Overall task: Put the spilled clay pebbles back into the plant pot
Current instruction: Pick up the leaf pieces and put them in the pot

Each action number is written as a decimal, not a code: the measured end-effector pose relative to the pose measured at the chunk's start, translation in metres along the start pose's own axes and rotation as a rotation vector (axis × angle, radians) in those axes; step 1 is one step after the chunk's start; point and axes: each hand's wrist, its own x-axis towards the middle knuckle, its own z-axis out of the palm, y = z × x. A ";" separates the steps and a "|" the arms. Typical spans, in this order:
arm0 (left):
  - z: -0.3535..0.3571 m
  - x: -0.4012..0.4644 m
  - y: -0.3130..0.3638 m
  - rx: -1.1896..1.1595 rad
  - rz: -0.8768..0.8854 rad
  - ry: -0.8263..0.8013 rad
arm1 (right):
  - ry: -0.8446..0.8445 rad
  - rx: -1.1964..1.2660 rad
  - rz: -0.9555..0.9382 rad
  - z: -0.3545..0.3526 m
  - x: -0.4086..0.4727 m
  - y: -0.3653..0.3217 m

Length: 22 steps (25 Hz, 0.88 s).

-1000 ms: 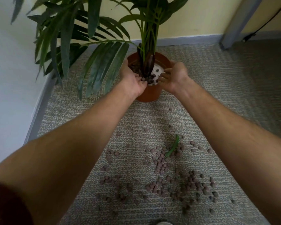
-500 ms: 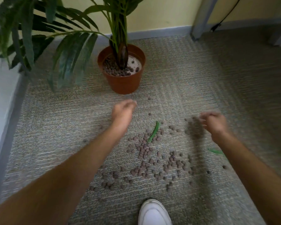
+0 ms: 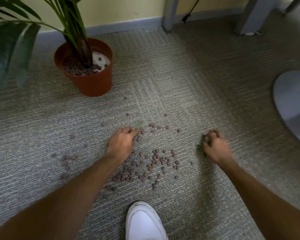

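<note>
Brown clay pebbles (image 3: 156, 161) lie scattered over the grey carpet in front of me. The terracotta plant pot (image 3: 92, 84) stands at the upper left, with a palm stem and more pebbles inside. My left hand (image 3: 121, 144) rests palm down on the carpet among the pebbles, fingers curled over a few near a green leaf piece (image 3: 139, 124). My right hand (image 3: 215, 146) is on the carpet to the right, fingers curled around some pebbles and a bit of green leaf. How many pebbles either hand has is hidden by the fingers.
A white shoe (image 3: 144, 222) is at the bottom centre. Palm fronds (image 3: 12, 44) hang over the left side. Grey furniture legs (image 3: 168, 13) stand by the back wall, and a grey chair base (image 3: 293, 104) sits at the right.
Both hands left the pot rim, came back towards me and dropped to the carpet. They now press down among the spilled pebbles with fingers curling in. The view tilted down.
</note>
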 end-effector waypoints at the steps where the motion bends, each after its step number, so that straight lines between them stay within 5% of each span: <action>1: -0.001 0.000 0.001 0.025 0.021 -0.006 | 0.045 0.019 0.038 0.000 -0.003 0.001; 9: 0.007 0.004 0.004 0.018 -0.020 0.033 | -0.098 -0.060 -0.090 -0.003 -0.027 0.001; 16: 0.003 -0.014 -0.014 -0.097 -0.071 0.151 | 0.107 0.047 -0.193 0.020 -0.050 -0.005; 22: -0.008 -0.018 -0.031 -0.163 -0.173 0.231 | 0.070 -0.025 -0.293 0.013 -0.032 -0.021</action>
